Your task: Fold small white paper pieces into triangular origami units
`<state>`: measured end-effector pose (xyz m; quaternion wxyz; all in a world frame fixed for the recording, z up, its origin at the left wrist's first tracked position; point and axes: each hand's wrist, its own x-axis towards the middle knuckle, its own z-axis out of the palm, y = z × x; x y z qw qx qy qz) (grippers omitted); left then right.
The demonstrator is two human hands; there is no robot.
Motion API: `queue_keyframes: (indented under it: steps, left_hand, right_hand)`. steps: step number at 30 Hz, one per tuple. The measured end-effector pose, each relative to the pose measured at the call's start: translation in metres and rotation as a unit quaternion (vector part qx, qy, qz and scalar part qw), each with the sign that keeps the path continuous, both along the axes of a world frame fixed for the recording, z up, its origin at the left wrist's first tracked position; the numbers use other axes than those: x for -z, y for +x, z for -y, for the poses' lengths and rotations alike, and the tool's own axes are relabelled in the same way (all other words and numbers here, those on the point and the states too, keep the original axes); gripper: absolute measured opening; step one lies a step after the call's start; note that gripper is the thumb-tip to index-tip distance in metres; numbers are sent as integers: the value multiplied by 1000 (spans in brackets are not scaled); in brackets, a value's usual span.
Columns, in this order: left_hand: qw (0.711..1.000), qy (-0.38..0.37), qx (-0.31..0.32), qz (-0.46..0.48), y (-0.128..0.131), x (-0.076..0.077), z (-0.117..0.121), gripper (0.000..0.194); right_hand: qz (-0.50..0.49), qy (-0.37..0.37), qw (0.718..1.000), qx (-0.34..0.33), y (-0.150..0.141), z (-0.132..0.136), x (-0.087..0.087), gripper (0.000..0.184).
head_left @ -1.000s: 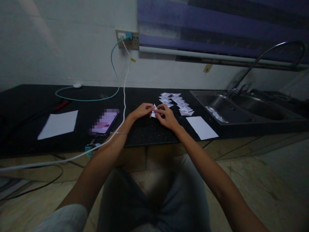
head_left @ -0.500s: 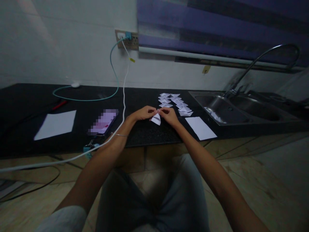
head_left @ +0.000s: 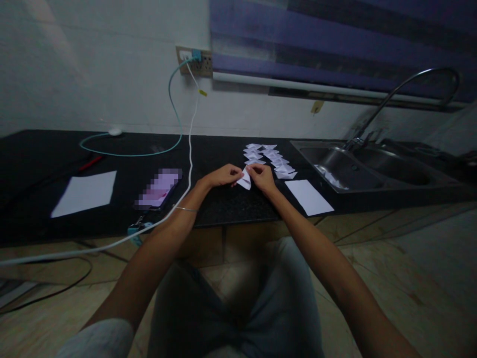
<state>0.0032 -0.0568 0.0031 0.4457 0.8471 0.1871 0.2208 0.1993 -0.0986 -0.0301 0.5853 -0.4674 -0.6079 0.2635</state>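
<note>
A small folded piece of white paper is pinched between my two hands, low over the black counter. My left hand is closed on its left edge with thumb and fingertips. On the other side, my right hand grips the upper right part, and its fingers cover some of the folds. Just behind my hands lie two rows of folded white paper pieces, overlapping one another. A flat white paper sheet rests to the right of my right hand.
At the left lie another white sheet and a phone with a blurred screen. A white cable runs from the wall socket across my left forearm. A double steel sink with a tall faucet is at the right.
The folded paper was upright between my fingertips; now it tilts, its wider end pointing down towards me. Both hands have changed their grip on it. The camera view has shifted slightly.
</note>
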Motion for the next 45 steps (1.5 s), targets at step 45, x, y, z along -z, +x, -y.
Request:
queue_keyframes:
  steps: [45]
  left_hand:
    - [986,-42,-96,132,-10,2,-12,63]
  right_hand:
    - [-10,-105,990,-95,-3,11,-8,31]
